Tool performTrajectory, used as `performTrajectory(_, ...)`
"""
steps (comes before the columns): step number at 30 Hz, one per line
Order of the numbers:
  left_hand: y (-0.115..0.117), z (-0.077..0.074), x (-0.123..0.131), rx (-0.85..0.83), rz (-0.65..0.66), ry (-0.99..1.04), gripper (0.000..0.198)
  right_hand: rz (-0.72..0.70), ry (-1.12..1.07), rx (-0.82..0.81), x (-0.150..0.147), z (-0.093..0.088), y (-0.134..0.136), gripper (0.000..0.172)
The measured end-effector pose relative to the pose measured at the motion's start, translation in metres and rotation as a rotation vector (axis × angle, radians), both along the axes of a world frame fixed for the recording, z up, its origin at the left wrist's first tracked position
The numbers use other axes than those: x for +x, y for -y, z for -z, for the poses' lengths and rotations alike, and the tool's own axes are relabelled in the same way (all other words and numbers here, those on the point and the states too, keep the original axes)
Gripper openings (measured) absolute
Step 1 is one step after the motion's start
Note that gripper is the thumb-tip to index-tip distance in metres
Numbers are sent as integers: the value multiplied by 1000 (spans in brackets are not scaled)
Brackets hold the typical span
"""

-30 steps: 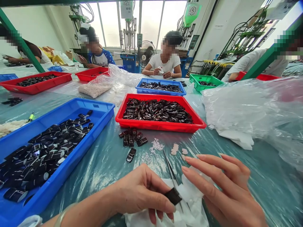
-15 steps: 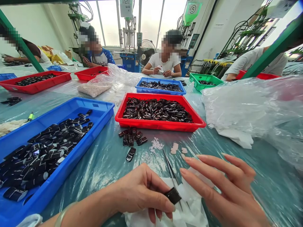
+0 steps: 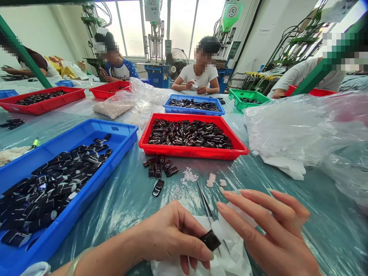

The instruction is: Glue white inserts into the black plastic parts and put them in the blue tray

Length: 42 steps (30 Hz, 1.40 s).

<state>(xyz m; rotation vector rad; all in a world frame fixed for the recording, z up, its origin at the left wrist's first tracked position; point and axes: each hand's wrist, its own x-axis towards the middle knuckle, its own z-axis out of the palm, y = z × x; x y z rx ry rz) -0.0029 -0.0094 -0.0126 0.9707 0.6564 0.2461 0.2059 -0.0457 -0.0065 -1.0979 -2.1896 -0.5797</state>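
My left hand (image 3: 172,235) pinches a small black plastic part (image 3: 211,240) between thumb and fingers, low in the middle of the view, over a white cloth (image 3: 227,257). My right hand (image 3: 267,234) hovers just right of the part with its fingers stretched out and apart, holding nothing. Metal tweezers (image 3: 205,205) lie on the table just beyond the part. A few loose black parts (image 3: 159,168) sit in front of the red tray (image 3: 189,152), which is full of the same parts. To my left, a blue tray (image 3: 86,184) holds many more.
A large crumpled clear plastic bag (image 3: 304,130) lies at the right. White scraps (image 3: 189,176) dot the green plastic-covered table. Across it, other people sit by a blue tray (image 3: 193,112), a green tray (image 3: 250,96) and red trays (image 3: 43,107).
Both hands have stayed nearly in place; my right hand's fingers shifted slightly left toward the black part. The view drifted a little.
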Motion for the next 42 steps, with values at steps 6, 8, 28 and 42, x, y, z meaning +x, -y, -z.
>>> performTrajectory(6,-1,3,1,-12,0,41,12,-27,76,3,5,2,-3,30)
performTrajectory(8,-1,5,0,-19,-2,54,12,-12,35,0,2,1,-4,29)
performTrajectory(28,0,0,-2,-28,-5,55,11,-151,-148,-7,-2,0,-13,25)
performTrajectory(42,1,-3,-1,-10,-7,31,10,-140,-133,-21,1,3,-12,27)
